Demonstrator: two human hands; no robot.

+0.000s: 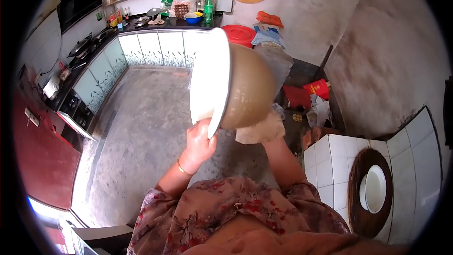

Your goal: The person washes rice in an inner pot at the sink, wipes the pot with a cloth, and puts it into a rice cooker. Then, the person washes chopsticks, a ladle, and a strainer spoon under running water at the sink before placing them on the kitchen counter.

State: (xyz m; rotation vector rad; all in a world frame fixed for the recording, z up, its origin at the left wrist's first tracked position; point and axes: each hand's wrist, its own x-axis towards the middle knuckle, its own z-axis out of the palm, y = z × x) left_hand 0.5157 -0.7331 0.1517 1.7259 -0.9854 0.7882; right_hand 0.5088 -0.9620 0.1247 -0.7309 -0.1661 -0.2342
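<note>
A large basin [250,85], white inside and beige outside, is held up in front of me, tipped onto its side with its mouth facing left. My left hand [200,142] is closed around the lower part of its white rim. A pale beige cloth [262,130] lies against the underside of the basin at the right. My right hand, at the end of the right forearm [283,160], is behind this cloth and holds it; its fingers are hidden.
A tiled ledge at right carries a white bowl [375,189] on a round wooden lid [356,203]. Behind the basin stand a red tub [238,34] and stacked bags. Kitchen counters [160,27] with pans and bottles line the far and left walls. A dark red door [45,151] is at left.
</note>
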